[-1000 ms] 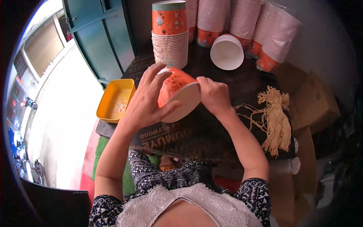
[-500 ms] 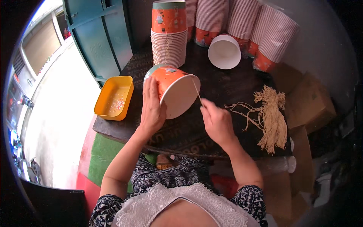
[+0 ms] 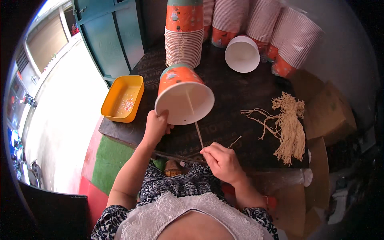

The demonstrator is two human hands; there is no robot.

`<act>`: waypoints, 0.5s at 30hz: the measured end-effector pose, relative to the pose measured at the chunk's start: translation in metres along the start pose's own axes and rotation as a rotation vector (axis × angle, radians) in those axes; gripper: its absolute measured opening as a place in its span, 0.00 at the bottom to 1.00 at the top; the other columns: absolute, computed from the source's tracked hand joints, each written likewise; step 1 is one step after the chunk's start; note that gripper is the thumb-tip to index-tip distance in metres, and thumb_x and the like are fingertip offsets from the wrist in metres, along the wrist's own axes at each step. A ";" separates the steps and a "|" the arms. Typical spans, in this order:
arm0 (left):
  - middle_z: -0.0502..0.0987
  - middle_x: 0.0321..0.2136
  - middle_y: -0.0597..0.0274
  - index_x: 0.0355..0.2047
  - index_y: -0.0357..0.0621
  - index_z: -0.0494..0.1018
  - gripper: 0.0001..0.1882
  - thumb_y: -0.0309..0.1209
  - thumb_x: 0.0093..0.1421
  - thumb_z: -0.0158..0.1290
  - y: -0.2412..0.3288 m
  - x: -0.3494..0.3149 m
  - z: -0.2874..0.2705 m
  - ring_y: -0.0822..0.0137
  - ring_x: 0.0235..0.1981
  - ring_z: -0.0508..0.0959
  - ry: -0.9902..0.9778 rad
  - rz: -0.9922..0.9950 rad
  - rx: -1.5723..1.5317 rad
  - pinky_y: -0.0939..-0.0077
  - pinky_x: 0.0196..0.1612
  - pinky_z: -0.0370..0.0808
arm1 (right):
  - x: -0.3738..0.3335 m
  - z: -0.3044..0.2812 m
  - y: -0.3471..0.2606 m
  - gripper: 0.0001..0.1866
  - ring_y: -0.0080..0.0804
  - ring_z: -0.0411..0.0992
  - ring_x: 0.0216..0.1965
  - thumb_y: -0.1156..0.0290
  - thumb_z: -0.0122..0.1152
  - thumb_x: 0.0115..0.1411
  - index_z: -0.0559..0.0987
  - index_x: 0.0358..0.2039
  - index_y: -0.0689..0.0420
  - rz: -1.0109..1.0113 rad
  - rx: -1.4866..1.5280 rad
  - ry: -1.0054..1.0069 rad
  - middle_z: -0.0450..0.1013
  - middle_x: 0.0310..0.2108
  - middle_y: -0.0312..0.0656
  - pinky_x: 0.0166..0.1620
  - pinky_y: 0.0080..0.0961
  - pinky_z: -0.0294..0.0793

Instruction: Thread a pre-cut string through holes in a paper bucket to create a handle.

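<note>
An orange and green paper bucket [image 3: 182, 75] is tilted on its side above the table, its white opening facing me. My left hand [image 3: 155, 129] pinches the bucket's rim at the lower left. From inside the bucket a cream cord [image 3: 199, 135] runs taut over the rim. My right hand [image 3: 222, 162] closes on that cord near the table's front edge, and a loose end sticks out beyond the fingers. Small dark holes show near the rim. Where the cord is fixed inside the bucket I cannot tell.
Behind the bucket stands a tall stack of paper buckets [image 3: 184, 46]. Several wrapped stacks [image 3: 260, 24] line the back right, with one loose bucket [image 3: 242, 55] showing its opening. A yellow tray [image 3: 134, 100] with small bits sits left; a bundle of cords [image 3: 290, 130] lies right.
My right hand has drawn the cord down toward me from the bucket's right rim. My left hand has shifted from the bucket's side to its rim, and the opening has turned downward.
</note>
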State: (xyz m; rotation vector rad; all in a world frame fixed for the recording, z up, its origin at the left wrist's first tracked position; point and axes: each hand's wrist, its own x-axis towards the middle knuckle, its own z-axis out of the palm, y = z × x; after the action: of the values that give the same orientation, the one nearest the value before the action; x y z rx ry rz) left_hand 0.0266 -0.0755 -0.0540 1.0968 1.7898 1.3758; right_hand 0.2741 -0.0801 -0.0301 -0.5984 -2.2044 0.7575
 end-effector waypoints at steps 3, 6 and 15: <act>0.77 0.21 0.51 0.35 0.31 0.70 0.18 0.37 0.63 0.41 0.007 -0.005 -0.003 0.64 0.16 0.77 -0.091 -0.089 -0.339 0.75 0.15 0.71 | 0.006 0.004 -0.004 0.05 0.36 0.68 0.26 0.82 0.59 0.50 0.78 0.29 0.62 -0.075 -0.032 0.096 0.68 0.23 0.41 0.30 0.26 0.68; 0.77 0.26 0.48 0.44 0.31 0.65 0.21 0.40 0.63 0.43 0.021 -0.015 0.007 0.60 0.21 0.79 -0.025 -0.116 -0.628 0.73 0.21 0.76 | 0.005 0.008 -0.005 0.07 0.34 0.63 0.28 0.82 0.63 0.45 0.80 0.28 0.59 -0.105 -0.152 0.180 0.64 0.23 0.39 0.32 0.25 0.65; 0.76 0.33 0.43 0.49 0.32 0.62 0.21 0.38 0.63 0.43 0.033 -0.038 0.002 0.57 0.27 0.80 -0.095 -0.089 -1.099 0.66 0.32 0.80 | -0.010 0.015 0.013 0.06 0.21 0.73 0.21 0.79 0.52 0.58 0.78 0.34 0.63 0.322 0.051 0.353 0.75 0.20 0.40 0.24 0.18 0.70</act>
State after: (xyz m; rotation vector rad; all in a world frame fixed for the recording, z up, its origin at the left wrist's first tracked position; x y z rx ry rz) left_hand 0.0535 -0.1051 -0.0232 0.4436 0.7349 1.8234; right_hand 0.2717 -0.0816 -0.0521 -0.9956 -1.7816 0.7979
